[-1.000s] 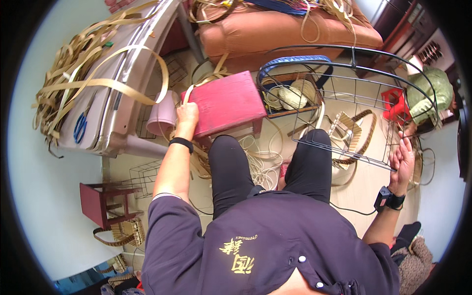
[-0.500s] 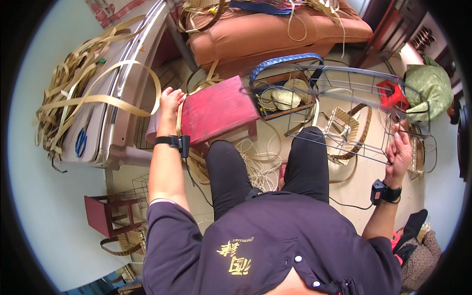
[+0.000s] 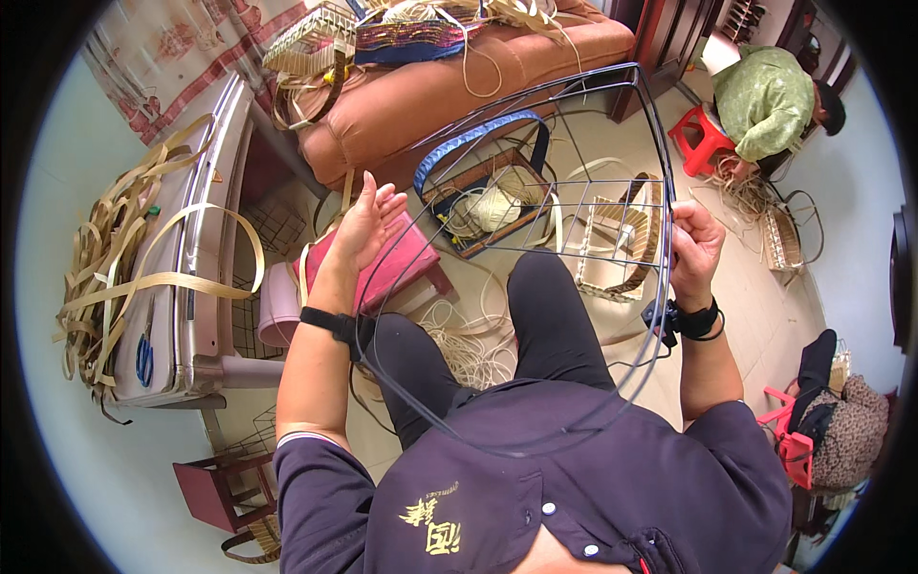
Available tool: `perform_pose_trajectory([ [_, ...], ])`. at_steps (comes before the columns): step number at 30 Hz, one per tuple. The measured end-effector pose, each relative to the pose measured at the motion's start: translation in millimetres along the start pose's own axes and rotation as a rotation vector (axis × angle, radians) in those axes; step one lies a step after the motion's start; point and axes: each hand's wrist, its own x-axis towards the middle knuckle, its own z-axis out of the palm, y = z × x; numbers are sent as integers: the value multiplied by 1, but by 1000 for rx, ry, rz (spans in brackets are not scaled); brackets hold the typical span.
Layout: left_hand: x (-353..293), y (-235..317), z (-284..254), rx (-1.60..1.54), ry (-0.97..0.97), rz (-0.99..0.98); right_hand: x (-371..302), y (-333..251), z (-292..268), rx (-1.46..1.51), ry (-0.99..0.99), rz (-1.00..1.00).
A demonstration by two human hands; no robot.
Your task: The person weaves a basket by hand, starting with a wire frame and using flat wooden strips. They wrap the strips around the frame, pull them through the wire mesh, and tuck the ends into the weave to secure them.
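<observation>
My right hand (image 3: 697, 251) is closed on a side of a dark wire basket frame (image 3: 665, 153), made of thin rods with a long looped handle. The frame hangs tilted in front of me, its handle loop reaching down over my lap and shirt. My left hand (image 3: 368, 225) is raised palm inward beside the frame, fingers stretched and thumb up, holding nothing. Below that hand stands a red-pink stool (image 3: 406, 263). Through the wires shows a dark basket with a blue braided handle (image 3: 469, 143), containing a pale cord bundle (image 3: 492, 208).
Tan strips (image 3: 105, 268) and blue scissors (image 3: 144, 359) lie on the table (image 3: 182, 335) at left. A brown sofa (image 3: 402, 124) stands ahead. A woven basket (image 3: 612, 234) and loose cord (image 3: 464, 344) are on the floor. Another person (image 3: 765, 100) sits on a red stool (image 3: 701, 142) at far right.
The wire frame has swung left and toward me, turning so its handle hangs over my lap. My right hand has moved left with it. My left hand has turned. The view has shifted right.
</observation>
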Motion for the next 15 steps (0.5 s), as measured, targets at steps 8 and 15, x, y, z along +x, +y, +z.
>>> perform_pose_trajectory([
  [8, -12, 54, 19, -78, -240, 94, 24, 12, -3, 32, -30, -131],
  [15, -56, 46, 2, -46, -308, 90, 28, 24, 4, 77, -79, -70],
])
